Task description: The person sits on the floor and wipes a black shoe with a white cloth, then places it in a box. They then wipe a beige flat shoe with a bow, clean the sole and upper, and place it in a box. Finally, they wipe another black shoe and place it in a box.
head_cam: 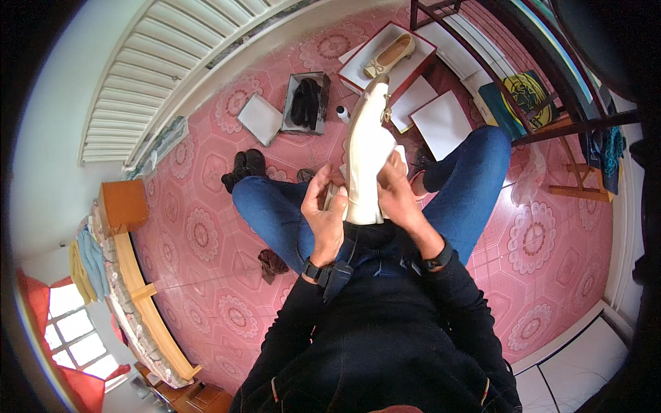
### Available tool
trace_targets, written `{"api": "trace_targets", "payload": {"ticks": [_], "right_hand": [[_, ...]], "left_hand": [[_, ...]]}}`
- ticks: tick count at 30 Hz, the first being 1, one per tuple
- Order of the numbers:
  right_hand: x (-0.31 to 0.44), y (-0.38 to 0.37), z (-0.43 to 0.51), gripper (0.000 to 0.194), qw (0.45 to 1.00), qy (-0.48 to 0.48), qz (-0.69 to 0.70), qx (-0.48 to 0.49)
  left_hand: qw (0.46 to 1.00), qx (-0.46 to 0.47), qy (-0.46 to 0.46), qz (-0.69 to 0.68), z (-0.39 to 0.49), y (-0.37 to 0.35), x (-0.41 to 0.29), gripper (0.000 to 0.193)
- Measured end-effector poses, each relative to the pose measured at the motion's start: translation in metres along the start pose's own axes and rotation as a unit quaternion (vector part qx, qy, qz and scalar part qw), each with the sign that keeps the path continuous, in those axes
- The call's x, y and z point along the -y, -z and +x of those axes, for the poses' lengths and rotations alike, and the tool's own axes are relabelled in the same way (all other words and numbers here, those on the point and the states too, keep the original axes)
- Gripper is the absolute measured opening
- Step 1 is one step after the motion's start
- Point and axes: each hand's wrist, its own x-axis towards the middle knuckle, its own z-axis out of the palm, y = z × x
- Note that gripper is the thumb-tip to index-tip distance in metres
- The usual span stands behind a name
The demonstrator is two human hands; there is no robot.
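Observation:
A cream ballet flat is held up before me, its toe pointing away and a small bow on its right side. My left hand grips it at the left near the heel, thumb and fingers curled in. On the opposite side, my right hand, slightly blurred, holds a white wad against the shoe; whether it is cloth or paper I cannot tell. The matching cream flat lies in a red-edged white shoebox beyond.
A grey box with black shoes stands near its lid and a small white bottle with a black cap. White lids lie at right. Black boots and a brown cloth are at left. A dark metal rack borders the right.

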Motion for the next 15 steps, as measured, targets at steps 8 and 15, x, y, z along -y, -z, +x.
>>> {"api": "trace_targets", "payload": {"ticks": [8,15], "right_hand": [[-0.016,0.007,0.031,0.017,0.903,-0.312,0.295,-0.029],[0.007,-0.001,0.028,0.016,0.740,-0.442,0.506,-0.023]], "left_hand": [[0.994,0.064,0.009,0.091,-0.011,0.006,-0.001,0.052],[0.997,0.010,0.044,0.065,-0.013,0.005,0.006,0.050]]}}
